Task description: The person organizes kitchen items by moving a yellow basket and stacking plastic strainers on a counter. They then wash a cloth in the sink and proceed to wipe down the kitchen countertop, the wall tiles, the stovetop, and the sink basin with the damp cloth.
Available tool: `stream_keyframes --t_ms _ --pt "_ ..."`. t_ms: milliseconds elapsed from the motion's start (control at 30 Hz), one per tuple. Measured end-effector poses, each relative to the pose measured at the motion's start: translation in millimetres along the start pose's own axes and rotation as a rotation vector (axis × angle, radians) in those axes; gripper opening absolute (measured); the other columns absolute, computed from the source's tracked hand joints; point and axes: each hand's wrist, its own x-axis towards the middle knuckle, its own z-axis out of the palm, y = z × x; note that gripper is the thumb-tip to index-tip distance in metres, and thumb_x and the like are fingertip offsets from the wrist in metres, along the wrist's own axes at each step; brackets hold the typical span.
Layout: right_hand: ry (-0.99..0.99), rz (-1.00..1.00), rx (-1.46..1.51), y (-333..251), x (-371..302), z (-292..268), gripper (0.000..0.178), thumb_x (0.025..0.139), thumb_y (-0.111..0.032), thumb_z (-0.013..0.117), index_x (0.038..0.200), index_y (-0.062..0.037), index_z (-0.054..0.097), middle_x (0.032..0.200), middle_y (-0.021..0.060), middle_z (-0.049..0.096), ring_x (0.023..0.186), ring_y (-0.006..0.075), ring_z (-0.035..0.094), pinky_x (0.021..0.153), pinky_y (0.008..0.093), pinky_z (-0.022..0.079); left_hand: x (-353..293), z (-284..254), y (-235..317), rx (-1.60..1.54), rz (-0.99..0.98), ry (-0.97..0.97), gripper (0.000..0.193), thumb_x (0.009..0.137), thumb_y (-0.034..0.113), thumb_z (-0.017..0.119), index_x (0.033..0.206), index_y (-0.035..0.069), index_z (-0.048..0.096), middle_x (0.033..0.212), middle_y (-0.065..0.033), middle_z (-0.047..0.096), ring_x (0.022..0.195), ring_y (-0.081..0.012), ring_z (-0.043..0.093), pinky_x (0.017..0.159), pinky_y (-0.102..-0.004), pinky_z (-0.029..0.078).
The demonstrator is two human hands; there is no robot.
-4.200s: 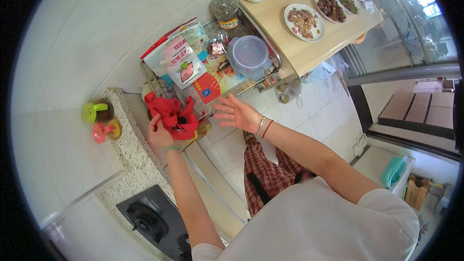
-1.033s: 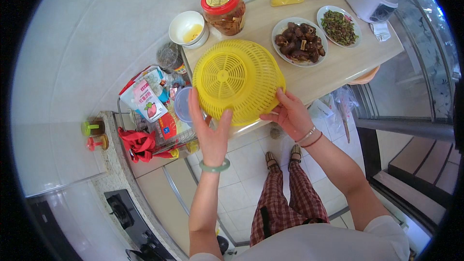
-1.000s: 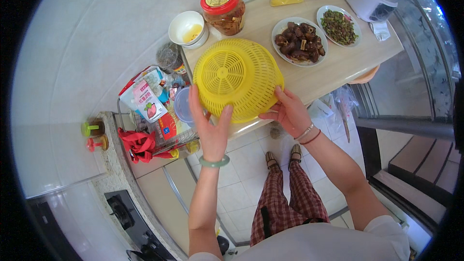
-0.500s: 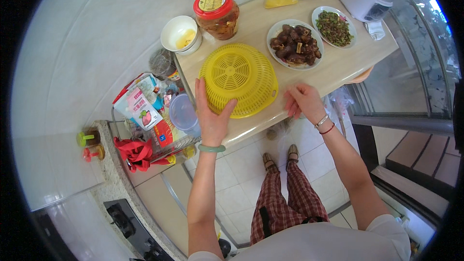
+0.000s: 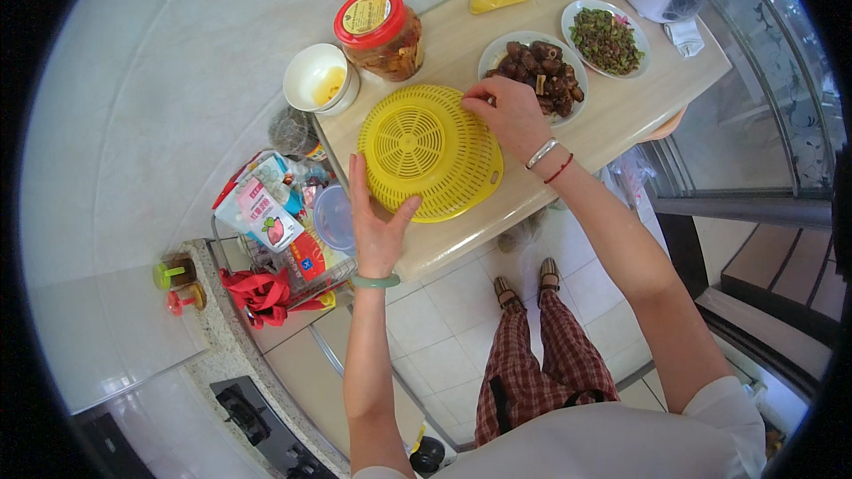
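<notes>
I see a labelled jar (image 5: 393, 49) on the bench (image 5: 612, 111), at eleven o'clock of the basket (image 5: 428, 155); left fingers (image 5: 359, 182) spread, right fingers (image 5: 490, 96) curled, grip unclear.

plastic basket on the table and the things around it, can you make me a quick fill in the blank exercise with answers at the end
1. The plastic basket lying upside down on the table is coloured ____.
2. In the picture, the white bowl stands to the ____ of the jar.
3. The bangle on the wrist of the left hand is coloured ____.
4. The jar's lid is coloured ____.

Missing words: yellow; left; green; red.
</notes>
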Motion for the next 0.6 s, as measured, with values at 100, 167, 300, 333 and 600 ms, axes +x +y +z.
stream_keyframes --t_ms 100,167,300,333,600 --pt "-0.009 0.029 0.004 2 2 3 0.020 0.083 -0.021 0.066 0.085 -0.0008 0.069 0.085 0.0161 0.066 0.082 0.0321 0.063 0.075 0.0401 0.050 -2 0 0 -0.025 -0.011 0.000 0.089 0.077 0.002 0.072 0.149 0.005 0.019 0.152 -0.0115 0.026 0.133 -0.0220 0.036 0.107 -0.0373 0.034" --pt "-0.015 0.009 -0.040 5 5 6 0.020 0.083 -0.020 0.065 0.087 0.0000 0.067 0.085 0.0160 0.066 0.081 0.0325 0.063 0.075 0.0403 0.050 -1 0 1 -0.021 -0.011 0.000 0.090 0.077 0.002 0.072 0.149 0.005 0.019 0.152 -0.0115 0.025 0.133 -0.0221 0.036 0.107 -0.0375 0.034" --pt "-0.008 -0.042 -0.091 8 8 11 0.018 0.084 -0.016 0.063 0.092 0.0004 0.064 0.083 0.0172 0.065 0.078 0.0350 0.063 0.072 0.0411 0.050 1 1 9 -0.125 -0.023 -0.009 0.090 0.077 0.001 0.071 0.149 0.006 0.018 0.153 -0.0119 0.023 0.134 -0.0225 0.034 0.108 -0.0375 0.033" --pt "0.040 -0.032 -0.037 6 6 8 0.017 0.085 -0.016 0.062 0.092 0.0000 0.064 0.081 0.0155 0.065 0.075 0.0321 0.063 0.070 0.0394 0.050 1 1 11 -0.162 -0.026 -0.013 0.090 0.077 0.001 0.071 0.150 0.007 0.017 0.154 -0.0120 0.022 0.135 -0.0229 0.034 0.108 -0.0374 0.033" --pt "-0.251 0.593 0.679 -30 -113 -82 0.009 0.088 -0.013 0.065 0.089 -0.0035 0.064 0.073 -0.0013 0.059 0.064 0.0062 0.052 0.057 0.0217 0.044 -69 2 51 -0.087 -0.050 0.180 0.037 0.084 0.001 0.065 0.120 0.000 0.057 0.110 -0.0092 0.058 0.103 -0.0185 0.054 0.090 -0.0314 0.044"
